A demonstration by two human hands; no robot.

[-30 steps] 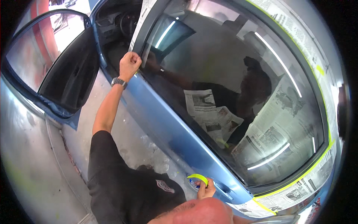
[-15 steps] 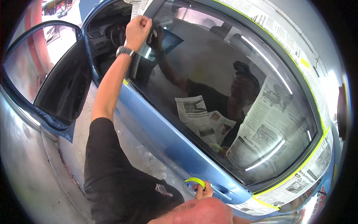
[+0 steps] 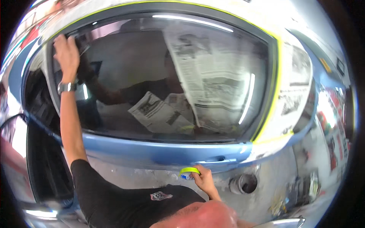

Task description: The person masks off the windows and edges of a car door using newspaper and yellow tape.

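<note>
My left hand [image 3: 67, 57] reaches up to the front edge of a car's dark side window [image 3: 125, 68], its fingers stretched out against the frame. Below the window, my right hand [image 3: 204, 178] is closed around a roll of bright yellow masking tape [image 3: 189, 170], held in front of the blue door [image 3: 152, 151]. Yellow tape [image 3: 274, 87] runs along the top and rear of the window frame. Newspaper [image 3: 292, 83] covers the panel behind the window. More newspaper sheets [image 3: 218, 83] show in the glass, alongside my own reflection; whether they lie behind it I cannot tell.
At the left, the front door [image 3: 47, 159] stands open. A dark bucket [image 3: 243, 184] is on the grey floor to the right, below the door handle [image 3: 216, 159]. Cluttered items [image 3: 307, 186] lie farther right.
My view has turned to the right, bringing the bucket into sight. My left hand's fingers have gone from a pinch to stretched out. The tape roll stays in my right hand.
</note>
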